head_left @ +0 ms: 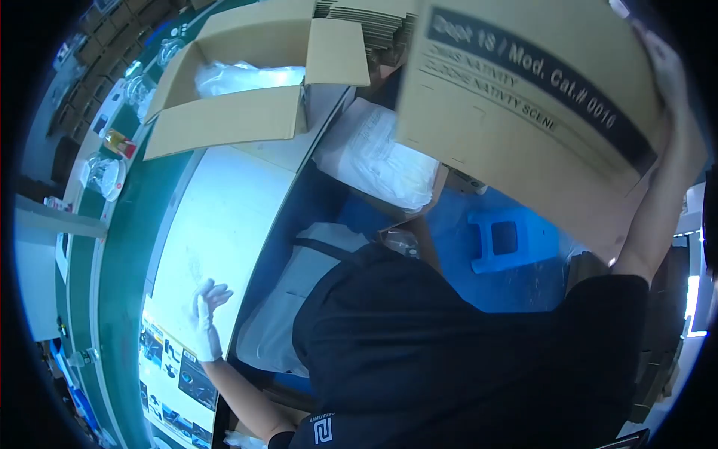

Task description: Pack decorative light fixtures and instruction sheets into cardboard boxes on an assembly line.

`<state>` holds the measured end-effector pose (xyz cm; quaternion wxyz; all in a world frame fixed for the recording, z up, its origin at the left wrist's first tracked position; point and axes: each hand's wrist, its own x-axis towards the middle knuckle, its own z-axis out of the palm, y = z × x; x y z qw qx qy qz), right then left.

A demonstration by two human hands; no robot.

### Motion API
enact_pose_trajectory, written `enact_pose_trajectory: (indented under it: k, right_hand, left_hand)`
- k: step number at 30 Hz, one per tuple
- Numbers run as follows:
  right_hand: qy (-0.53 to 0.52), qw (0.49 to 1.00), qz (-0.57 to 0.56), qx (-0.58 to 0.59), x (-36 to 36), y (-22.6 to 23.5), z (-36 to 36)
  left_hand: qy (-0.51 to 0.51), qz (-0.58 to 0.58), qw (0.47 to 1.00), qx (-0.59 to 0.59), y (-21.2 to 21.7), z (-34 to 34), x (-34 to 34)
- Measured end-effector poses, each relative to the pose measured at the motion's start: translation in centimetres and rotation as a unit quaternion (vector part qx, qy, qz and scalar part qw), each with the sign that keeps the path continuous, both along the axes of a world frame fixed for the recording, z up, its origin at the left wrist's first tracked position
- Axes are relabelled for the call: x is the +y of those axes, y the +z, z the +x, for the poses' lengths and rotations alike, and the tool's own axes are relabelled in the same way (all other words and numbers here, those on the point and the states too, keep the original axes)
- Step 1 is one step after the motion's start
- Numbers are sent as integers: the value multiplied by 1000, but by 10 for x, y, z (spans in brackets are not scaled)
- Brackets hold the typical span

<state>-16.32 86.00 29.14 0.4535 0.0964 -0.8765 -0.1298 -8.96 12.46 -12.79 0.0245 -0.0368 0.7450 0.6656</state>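
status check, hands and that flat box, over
Right hand up high, gripping the far edge of the flat cardboard box. Left hand, gloved, open over the white table, holding nothing. Open carton sits beyond.

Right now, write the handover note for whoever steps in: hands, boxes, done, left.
Left hand: white glove, open, over the white worktop, holding nothing.
Right hand: raised, gripping the flattened printed carton by its far edge.
Open carton at the worktop's far end, flaps out, clear plastic bag inside.
Done: one carton set up and lined.
Left: the flat carton is not yet unfolded.
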Motion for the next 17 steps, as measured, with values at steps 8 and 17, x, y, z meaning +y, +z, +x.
enact_pose_trajectory:
  k: [8, 17]
  right_hand:
    - [-386, 887, -61, -246, 106, -161, -3]
    - [-314, 910, -76, -262, 213, -340, -103]
  left_hand:
    - [53, -9, 997, -63, -14, -21, -25]
    - [122, -21, 987, -107, -5, -16, -47]
